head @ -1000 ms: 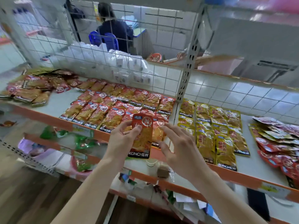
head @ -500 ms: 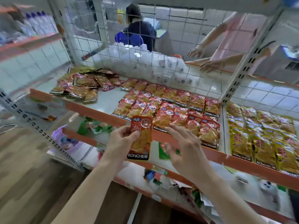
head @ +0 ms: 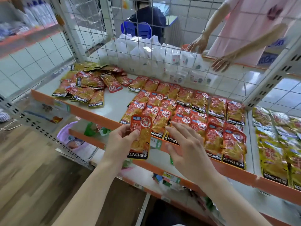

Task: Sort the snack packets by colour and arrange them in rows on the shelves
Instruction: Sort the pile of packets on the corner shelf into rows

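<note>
My left hand (head: 121, 139) pinches a red snack packet (head: 141, 136) by its left edge, upright, in front of the shelf's orange front edge (head: 91, 110). My right hand (head: 185, 144) hovers just right of it with fingers spread, holding nothing, its fingertips over the front row of red packets. On the shelf, red packets (head: 195, 108) lie in overlapping rows. A loose heap of mixed red and gold packets (head: 88, 85) sits at the shelf's back left. Yellow packets (head: 276, 144) lie in rows on the neighbouring shelf to the right.
A wire grid (head: 146, 38) backs the shelf, with white bags (head: 146, 51) behind it. Another person's hands (head: 223, 62) rest on the far side. Lower shelves (head: 91, 141) hold green and mixed packets. A slotted upright post (head: 273, 75) separates the two shelves.
The view has swung left and closer, bringing the loose heap into view. My left hand keeps the red packet; my right hand stays open beside it, slightly further right.
</note>
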